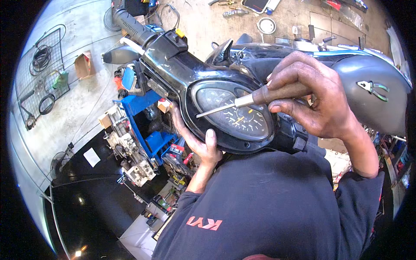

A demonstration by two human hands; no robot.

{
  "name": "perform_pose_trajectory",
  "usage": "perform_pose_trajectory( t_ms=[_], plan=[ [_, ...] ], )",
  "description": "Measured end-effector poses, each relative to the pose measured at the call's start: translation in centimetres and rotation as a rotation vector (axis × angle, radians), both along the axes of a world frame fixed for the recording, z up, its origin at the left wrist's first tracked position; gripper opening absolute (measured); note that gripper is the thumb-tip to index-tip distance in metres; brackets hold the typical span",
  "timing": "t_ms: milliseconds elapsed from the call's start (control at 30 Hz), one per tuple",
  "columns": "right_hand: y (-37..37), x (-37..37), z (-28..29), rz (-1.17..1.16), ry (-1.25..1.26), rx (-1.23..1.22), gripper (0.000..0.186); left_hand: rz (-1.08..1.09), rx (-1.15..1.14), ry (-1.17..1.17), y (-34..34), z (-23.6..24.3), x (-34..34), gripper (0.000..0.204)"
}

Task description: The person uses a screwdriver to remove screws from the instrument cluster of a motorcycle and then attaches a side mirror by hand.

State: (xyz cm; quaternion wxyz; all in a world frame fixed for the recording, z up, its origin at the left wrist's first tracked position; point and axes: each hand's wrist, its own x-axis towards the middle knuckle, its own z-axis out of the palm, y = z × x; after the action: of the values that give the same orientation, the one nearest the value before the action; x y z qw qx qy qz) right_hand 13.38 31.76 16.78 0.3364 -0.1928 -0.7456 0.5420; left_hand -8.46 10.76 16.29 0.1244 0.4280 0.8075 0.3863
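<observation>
In my right hand (318,93) is a screwdriver (216,110), its dark handle pinched between thumb and fingers. The shaft slants down to the left across the instrument panel (229,106), and its tip is at the dial's left edge. My left hand (201,147) grips the lower left side of the black handlebar cover (173,65) around the panel. Its thumb lies near the rim, and its other fingers go along the cover's side, partly hidden. I cannot tell whether the tip sits in a screw.
Pliers with green handles (373,89) lie on the scooter's dark seat (359,71). A rubber handlebar grip (132,26) and a mirror-like dark pod (121,56) stick out far left. Left of me stands a blue tool rack (136,102) beside a metal engine part (130,145).
</observation>
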Motion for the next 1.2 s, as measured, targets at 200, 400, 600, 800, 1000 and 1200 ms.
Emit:
perform_pose_trajectory(
  t_ms=[200,400,600,800,1000,1200],
  plan=[
    [2.9,-1.1,-0.7,0.154,0.060,-0.017,0.032,0.028,-0.026,-0.056,0.2,0.2,0.1,0.106],
    [4.4,-1.9,-1.4,0.246,0.068,-0.029,0.023,0.031,-0.024,-0.101,0.4,0.2,0.0,0.107],
    [6.3,-2.9,-0.1,0.414,0.193,0.292,0.014,0.040,-0.049,-0.080,-0.1,0.3,-0.1,0.106],
    [4.5,-2.6,0.6,0.239,0.069,0.244,0.031,0.070,-0.037,-0.085,0.2,0.3,-0.1,0.112],
    [3.5,-2.6,1.0,0.203,0.075,0.239,0.049,0.067,-0.031,-0.162,-0.1,0.5,-0.2,0.113],
    [3.6,-1.9,2.0,0.239,0.058,0.191,0.034,0.043,-0.005,-0.153,0.1,0.0,-0.4,0.112]
  ],
)
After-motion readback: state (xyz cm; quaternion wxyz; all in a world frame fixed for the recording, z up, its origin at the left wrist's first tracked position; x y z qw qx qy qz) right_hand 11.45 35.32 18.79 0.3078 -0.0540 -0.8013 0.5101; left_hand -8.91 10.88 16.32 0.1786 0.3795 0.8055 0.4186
